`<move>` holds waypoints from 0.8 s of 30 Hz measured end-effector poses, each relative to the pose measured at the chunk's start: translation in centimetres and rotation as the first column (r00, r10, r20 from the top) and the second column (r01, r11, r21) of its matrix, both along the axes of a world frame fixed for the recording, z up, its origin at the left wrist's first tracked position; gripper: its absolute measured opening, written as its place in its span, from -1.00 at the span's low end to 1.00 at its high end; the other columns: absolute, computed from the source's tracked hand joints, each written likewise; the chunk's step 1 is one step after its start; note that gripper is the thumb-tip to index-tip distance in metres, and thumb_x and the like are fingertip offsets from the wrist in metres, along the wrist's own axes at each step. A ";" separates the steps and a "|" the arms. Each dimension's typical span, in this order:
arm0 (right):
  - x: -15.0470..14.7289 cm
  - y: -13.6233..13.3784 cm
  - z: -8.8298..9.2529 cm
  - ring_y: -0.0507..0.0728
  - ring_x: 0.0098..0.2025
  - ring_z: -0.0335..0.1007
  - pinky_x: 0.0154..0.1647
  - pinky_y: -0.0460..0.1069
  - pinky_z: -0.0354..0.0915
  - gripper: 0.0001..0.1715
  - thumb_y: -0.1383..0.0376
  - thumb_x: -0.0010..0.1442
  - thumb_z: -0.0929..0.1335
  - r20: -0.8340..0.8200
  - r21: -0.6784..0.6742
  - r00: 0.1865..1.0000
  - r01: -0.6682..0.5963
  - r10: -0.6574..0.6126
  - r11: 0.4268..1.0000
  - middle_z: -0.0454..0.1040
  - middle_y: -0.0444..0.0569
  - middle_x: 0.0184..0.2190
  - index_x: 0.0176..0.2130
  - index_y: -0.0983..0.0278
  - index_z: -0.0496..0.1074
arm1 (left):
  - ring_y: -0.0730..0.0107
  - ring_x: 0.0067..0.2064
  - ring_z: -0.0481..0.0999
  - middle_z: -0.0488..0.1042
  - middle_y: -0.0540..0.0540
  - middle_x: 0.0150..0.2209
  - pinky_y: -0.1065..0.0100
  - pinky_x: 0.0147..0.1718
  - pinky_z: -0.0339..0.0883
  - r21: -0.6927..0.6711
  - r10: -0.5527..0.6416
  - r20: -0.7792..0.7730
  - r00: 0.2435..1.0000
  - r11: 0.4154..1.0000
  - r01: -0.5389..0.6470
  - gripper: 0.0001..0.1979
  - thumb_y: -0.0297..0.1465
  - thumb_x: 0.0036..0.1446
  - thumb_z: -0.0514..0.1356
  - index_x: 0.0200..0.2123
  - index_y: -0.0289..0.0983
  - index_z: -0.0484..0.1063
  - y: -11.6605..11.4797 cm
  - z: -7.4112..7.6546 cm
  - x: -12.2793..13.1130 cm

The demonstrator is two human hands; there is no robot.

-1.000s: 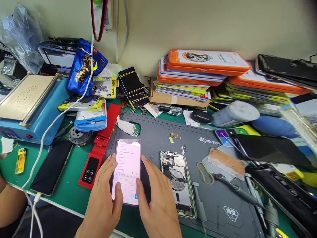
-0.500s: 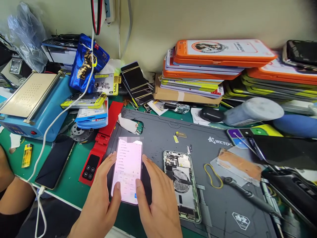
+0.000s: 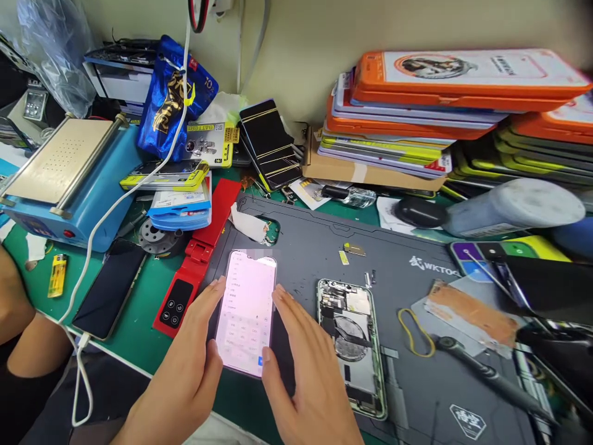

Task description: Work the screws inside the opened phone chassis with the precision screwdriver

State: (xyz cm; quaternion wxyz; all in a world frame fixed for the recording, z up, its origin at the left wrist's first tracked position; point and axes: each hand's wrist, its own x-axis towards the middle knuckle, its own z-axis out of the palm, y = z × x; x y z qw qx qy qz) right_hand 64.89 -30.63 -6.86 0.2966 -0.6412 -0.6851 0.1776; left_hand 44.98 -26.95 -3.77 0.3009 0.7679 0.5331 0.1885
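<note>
Phone [image 3: 248, 312], screen lit, stays just left of the opened handset [image 3: 352, 346] — our left hand [image 3: 185, 383] and right hand [image 3: 308, 377] still hold its sides, fingers half spread, left thumb slid to its edge.

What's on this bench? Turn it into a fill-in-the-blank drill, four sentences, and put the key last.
1. The left hand and right hand flank a lit phone on a mat coloured ____.
2. The opened phone lies to the ____ of the lit phone.
3. The lighter near the table's left edge is ____.
4. The top package on the stack at the back is ____.

Missing words: grey; right; yellow; orange.
</note>
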 end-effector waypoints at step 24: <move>0.1 -0.2 0.3 0.28 0.50 0.23 0.39 0.25 0.40 -0.26 0.11 0.63 0.26 -0.012 -0.078 1.000 0.017 -0.018 0.997 0.22 -0.01 0.52 0.61 0.07 -0.05 | 0.44 0.60 0.16 0.14 0.04 0.59 0.29 0.55 0.30 0.080 0.014 -0.005 1.000 0.997 -0.014 -0.25 -0.49 0.49 0.00 0.61 0.07 -0.15 0.0 -1.1 0.3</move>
